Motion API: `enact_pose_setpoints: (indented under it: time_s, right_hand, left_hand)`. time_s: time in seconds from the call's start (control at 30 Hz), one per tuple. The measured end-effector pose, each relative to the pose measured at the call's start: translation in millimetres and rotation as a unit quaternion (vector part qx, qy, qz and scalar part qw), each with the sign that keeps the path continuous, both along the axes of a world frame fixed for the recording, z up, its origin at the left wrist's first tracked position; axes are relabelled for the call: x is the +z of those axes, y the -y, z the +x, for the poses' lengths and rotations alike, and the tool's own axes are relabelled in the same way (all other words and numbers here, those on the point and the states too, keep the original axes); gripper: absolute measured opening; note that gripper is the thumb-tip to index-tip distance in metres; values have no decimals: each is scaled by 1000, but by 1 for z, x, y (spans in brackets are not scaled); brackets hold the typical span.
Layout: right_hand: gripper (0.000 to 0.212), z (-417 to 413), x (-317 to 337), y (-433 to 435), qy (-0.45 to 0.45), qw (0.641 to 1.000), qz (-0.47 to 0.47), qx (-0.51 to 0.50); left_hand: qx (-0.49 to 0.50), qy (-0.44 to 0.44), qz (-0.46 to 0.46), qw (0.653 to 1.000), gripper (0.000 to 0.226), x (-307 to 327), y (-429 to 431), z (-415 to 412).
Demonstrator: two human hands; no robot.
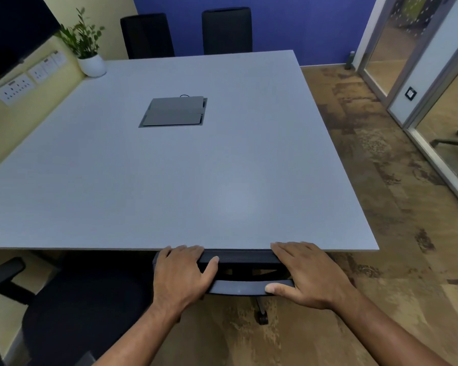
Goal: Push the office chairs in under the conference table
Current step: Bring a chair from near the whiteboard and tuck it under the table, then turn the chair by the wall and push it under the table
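A black office chair stands at the near edge of the grey conference table, its backrest top right against the tabletop edge and its seat hidden beneath. My left hand grips the left end of the backrest top, and my right hand grips the right end. One caster shows on the floor below. Another black chair sits to the left, its seat out from under the table. Two more black chairs stand at the far edge.
A potted plant sits on the table's far left corner and a grey cable box lid is set in the middle. A wall with sockets runs along the left. Glass partitions line the right, with brown floor between.
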State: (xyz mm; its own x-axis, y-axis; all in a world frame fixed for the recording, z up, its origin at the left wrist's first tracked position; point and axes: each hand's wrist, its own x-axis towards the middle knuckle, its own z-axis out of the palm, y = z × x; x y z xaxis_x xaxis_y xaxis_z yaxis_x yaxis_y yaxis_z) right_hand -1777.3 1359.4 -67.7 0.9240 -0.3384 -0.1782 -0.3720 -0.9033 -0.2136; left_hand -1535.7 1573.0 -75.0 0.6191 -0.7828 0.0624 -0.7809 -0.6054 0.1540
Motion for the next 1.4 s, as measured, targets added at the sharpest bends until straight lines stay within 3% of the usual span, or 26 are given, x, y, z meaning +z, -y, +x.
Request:
enact_pose_setpoints:
  time_s: [0.2,0.63,0.93,1.27,1.4]
  right_hand:
    - [109,0,-7,0,12,1000,-19,-8]
    - [111,32,-2,-22,64,989,0,-130]
    - [109,130,15,-68,96,987,-24,-128]
    - [99,285,40,-137,128,987,-66,-76]
    - [106,351,36,-186,141,987,-66,-28]
  left_hand:
    - [5,-12,23,1000,85,-4,-2,1]
    - [9,-50,22,998,106,-4,-6,5]
    - [-43,9,-17,999,99,10,-47,86]
    - [7,52,10,999,99,39,-156,224]
    - [51,78,23,995,98,45,-219,277]
